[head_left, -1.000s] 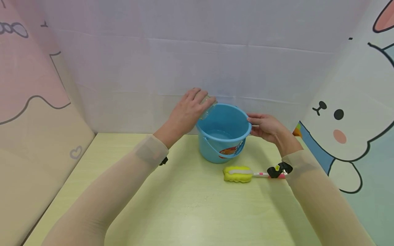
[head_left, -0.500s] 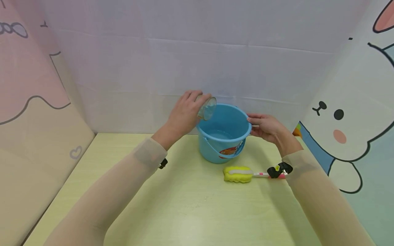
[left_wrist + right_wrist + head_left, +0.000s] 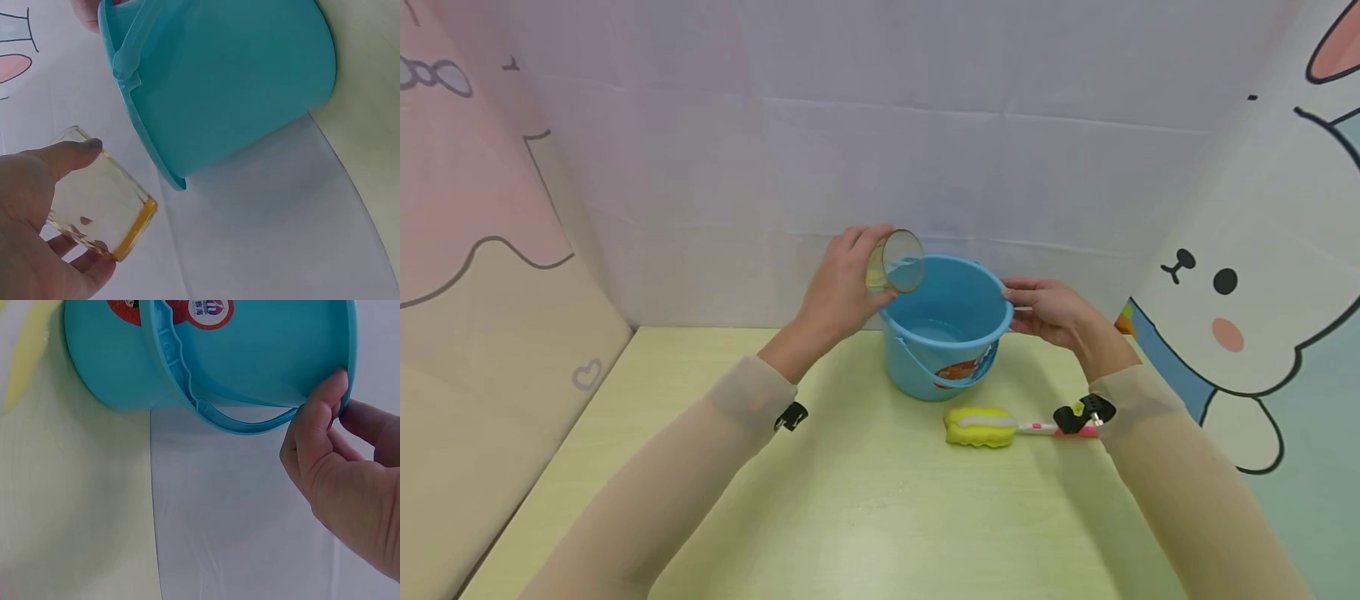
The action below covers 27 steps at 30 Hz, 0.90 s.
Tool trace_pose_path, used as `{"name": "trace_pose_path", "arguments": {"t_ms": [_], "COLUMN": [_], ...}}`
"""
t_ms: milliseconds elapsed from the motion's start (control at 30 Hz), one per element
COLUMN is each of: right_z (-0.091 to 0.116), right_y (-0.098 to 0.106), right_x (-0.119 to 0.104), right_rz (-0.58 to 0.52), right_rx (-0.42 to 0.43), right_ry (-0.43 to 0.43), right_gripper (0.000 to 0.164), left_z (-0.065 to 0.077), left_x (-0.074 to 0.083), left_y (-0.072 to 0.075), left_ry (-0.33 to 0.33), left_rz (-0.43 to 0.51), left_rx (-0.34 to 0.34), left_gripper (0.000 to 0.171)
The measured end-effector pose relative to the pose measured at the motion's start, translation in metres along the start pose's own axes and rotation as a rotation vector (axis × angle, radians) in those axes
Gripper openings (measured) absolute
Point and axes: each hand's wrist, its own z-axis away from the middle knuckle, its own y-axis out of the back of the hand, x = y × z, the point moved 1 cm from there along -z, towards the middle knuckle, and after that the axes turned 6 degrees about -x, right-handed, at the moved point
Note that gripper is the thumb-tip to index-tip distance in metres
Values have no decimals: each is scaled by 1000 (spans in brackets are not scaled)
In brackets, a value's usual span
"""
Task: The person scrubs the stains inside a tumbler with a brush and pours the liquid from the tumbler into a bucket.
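Observation:
My left hand [image 3: 842, 287] grips a clear, amber-tinted drinking glass [image 3: 904, 262] just above the left rim of a light blue bucket [image 3: 912, 377]. The glass lies on its side, and its mouth faces towards the bucket and the camera. In the left wrist view the thumb is on one side of the glass [image 3: 103, 200] and the fingertips on the other, apart from the bucket [image 3: 231, 87]. At the bucket's right rim my right hand [image 3: 1048, 310] pinches the edge between thumb and fingers. A little water seems to lie at the bucket's bottom.
A yellow sponge brush [image 3: 981, 427] with a white and pink handle lies on the pale table [image 3: 865, 500] in front of the bucket. A white cloth wall [image 3: 737, 192] stands right behind, and printed cloth walls flank both sides.
My left hand has turned and drawn slightly back left, swinging the glass's mouth up into view from its downward tilt into the bucket. The right hand keeps its place on the rim.

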Motion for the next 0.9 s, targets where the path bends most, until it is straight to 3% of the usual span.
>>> {"name": "trace_pose_path", "arguments": {"t_ms": [567,900], "right_z": [1,2], "right_y": [4,5], "right_x": [2,2], "right_rz": [-4,2], "right_rx": [-38,-64], "right_ry": [8,21], "right_gripper": [56,56], "left_z": [34,55], "left_x": [-8,-15], "left_y": [11,14], "left_ry": [102,152], "left_rz": [208,317], "left_rx": [119,146], "left_gripper": [87,88]}}
